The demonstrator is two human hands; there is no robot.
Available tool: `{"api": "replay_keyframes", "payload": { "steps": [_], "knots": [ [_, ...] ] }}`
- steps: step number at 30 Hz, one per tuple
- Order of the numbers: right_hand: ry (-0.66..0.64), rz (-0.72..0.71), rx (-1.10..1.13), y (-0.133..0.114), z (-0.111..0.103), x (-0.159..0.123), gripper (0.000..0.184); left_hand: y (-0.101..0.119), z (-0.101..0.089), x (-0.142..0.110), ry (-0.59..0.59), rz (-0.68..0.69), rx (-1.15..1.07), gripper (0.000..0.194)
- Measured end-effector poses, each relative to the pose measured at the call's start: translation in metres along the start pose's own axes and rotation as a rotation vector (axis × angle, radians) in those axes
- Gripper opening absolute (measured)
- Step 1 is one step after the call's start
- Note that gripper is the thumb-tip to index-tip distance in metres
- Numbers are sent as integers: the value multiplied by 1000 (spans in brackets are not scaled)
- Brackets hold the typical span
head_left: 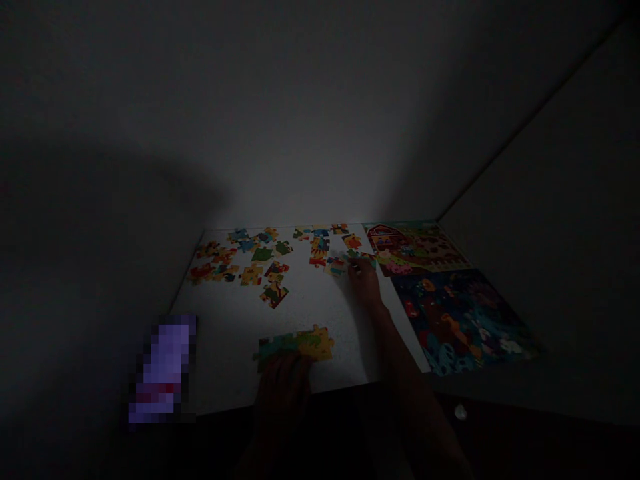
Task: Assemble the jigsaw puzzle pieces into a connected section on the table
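In the dim head view, my left hand (pixel 284 381) lies with its fingers laid over the near edge of a joined strip of jigsaw puzzle (pixel 314 341), green on the left and yellow on the right. Farther off, my right hand (pixel 366 283) reaches among loose pieces, thumb and fingers pinched at the edge of a pale, bluish puzzle piece (pixel 336 265). Just left of that piece is an orange and yellow puzzle piece (pixel 320 248). Partly behind my right fingers, more green pieces show. Fine detail is lost in the dark.
Several loose pieces (pixel 250 275) spread over the left back of the white table (pixel 225 353). Two picture sheets, a farm scene (pixel 415 250) and a dark blue scene (pixel 465 320), lie at the right. A pixelated purple object (pixel 165 363) is at the left edge; a wall rises behind.
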State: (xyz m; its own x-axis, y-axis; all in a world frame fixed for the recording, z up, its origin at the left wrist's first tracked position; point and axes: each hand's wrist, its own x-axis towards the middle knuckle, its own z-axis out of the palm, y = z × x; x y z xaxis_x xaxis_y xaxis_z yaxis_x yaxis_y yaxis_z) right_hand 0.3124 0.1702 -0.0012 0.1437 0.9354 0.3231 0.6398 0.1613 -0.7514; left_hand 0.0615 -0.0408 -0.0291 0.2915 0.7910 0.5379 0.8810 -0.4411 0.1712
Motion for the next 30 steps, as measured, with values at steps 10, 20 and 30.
{"api": "replay_keyframes", "payload": {
  "steps": [10,20,30],
  "knots": [
    [-41,-44,-105,12,9,-8,24,5,-4,2,7,1,2,37],
    [-49,-92,-264,7,14,-6,28,10,-12,7,9,-33,-33,34],
    [-28,-38,-300,9,15,-5,29,11,-12,11,69,-42,-82,29]
  ]
}}
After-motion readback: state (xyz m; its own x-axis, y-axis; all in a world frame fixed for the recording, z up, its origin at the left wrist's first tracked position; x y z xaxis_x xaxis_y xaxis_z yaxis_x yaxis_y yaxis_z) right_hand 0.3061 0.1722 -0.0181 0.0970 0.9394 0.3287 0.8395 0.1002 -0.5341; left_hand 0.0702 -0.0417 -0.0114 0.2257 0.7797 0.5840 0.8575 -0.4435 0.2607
